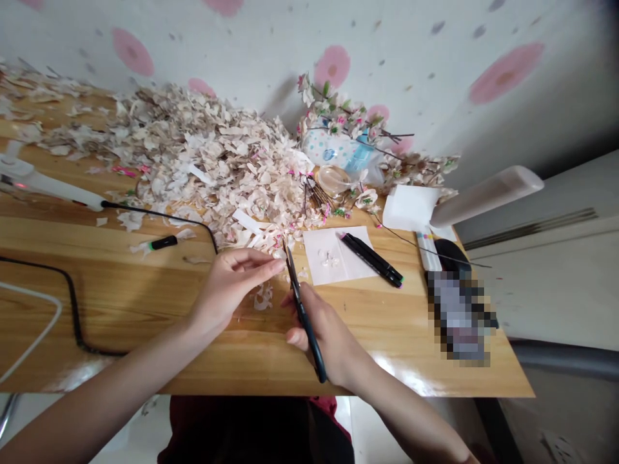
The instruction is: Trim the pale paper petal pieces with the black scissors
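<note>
A white corded appliance lies at the far left of a wooden table, and a black cable is run across the tabletop. Behind them, a large heap of pale petal cuttings is piled, with a green-banded black marker lying near its front edge. The left hand is held above the wood, its fingertips brought just beside the scissor blades; whether a tiny scrap is pinched there cannot be told from this view. Black-handled scissors are clasped in the right hand, blades pointing away from the person, so the hands are close but apart. Further right, two black markers are laid on a white paper sheet, an artificial blossom branch is set behind them, and a pixelated dark object is placed near the table's right edge.
</note>
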The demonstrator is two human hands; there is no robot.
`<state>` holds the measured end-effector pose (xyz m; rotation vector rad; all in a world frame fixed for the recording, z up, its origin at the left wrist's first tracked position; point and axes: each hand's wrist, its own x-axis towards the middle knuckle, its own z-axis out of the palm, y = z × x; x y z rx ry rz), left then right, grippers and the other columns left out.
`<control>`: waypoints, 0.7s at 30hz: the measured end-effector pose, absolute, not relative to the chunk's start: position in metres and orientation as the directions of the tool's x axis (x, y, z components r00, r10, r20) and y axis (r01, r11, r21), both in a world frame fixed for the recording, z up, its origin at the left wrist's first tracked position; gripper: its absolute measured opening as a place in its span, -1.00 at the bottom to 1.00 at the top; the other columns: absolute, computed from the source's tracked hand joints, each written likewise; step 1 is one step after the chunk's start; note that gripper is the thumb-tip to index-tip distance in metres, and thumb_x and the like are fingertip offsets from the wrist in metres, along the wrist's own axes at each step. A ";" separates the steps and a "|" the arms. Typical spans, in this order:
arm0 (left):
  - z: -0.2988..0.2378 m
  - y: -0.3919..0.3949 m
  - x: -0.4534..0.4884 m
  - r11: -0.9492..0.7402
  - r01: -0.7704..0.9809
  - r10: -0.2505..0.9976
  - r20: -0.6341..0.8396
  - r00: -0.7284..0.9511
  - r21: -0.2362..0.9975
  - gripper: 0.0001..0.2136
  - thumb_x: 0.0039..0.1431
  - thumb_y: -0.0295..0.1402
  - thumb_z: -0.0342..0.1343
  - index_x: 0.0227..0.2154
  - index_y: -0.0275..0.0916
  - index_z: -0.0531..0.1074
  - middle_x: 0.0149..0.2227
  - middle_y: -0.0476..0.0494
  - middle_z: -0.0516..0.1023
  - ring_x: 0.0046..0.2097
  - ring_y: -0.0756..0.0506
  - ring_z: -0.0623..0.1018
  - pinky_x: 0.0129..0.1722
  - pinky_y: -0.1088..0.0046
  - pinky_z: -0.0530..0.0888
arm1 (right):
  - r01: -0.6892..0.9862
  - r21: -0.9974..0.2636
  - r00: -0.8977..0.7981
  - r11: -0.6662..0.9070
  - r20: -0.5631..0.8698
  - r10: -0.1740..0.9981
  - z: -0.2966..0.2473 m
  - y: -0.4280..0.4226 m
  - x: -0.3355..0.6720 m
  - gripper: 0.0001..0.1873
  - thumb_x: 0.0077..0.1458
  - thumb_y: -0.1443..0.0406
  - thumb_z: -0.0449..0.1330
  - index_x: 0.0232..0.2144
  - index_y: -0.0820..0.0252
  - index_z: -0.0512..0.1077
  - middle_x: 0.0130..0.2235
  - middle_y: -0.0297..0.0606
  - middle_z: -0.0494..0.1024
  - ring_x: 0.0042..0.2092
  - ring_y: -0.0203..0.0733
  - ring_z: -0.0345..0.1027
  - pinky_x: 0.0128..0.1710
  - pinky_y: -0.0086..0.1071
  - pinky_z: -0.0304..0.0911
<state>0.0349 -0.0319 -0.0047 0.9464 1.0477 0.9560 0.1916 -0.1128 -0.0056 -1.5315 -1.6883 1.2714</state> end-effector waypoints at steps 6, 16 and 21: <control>-0.004 -0.035 0.035 0.260 -0.144 0.955 -0.232 0.187 0.955 -0.78 -0.23 -0.26 0.44 -0.55 -0.24 0.55 -0.47 -0.04 0.62 -0.37 -0.04 0.58 -0.34 0.53 0.50 | 0.431 -0.901 -0.249 -0.051 -0.173 0.953 -0.004 -0.113 0.189 -0.13 -0.07 -0.42 -0.16 -0.24 0.25 0.28 -0.37 -0.22 0.33 -0.39 -0.13 0.22 -0.37 -0.27 0.18; -0.005 -0.035 0.034 0.241 -0.148 0.947 -0.200 0.250 0.959 -0.85 -0.15 -0.29 0.41 -0.53 -0.20 0.59 -0.49 0.00 0.63 -0.41 0.00 0.58 -0.37 0.59 0.50 | 0.319 -0.948 -0.257 0.005 -0.081 0.963 -0.010 -0.114 0.190 -0.23 -0.03 -0.37 -0.09 -0.33 0.22 0.28 -0.42 -0.29 0.33 -0.41 -0.20 0.19 -0.36 -0.33 0.15; -0.004 -0.034 0.033 0.246 -0.122 0.945 -0.210 0.250 0.962 -0.84 -0.18 -0.29 0.42 -0.54 -0.21 0.58 -0.50 -0.01 0.62 -0.41 -0.01 0.58 -0.39 0.59 0.48 | 0.309 -0.951 -0.251 0.008 -0.074 0.965 -0.013 -0.113 0.188 -0.25 -0.04 -0.38 -0.11 -0.40 0.19 0.25 -0.45 -0.31 0.31 -0.42 -0.22 0.15 -0.39 -0.35 0.11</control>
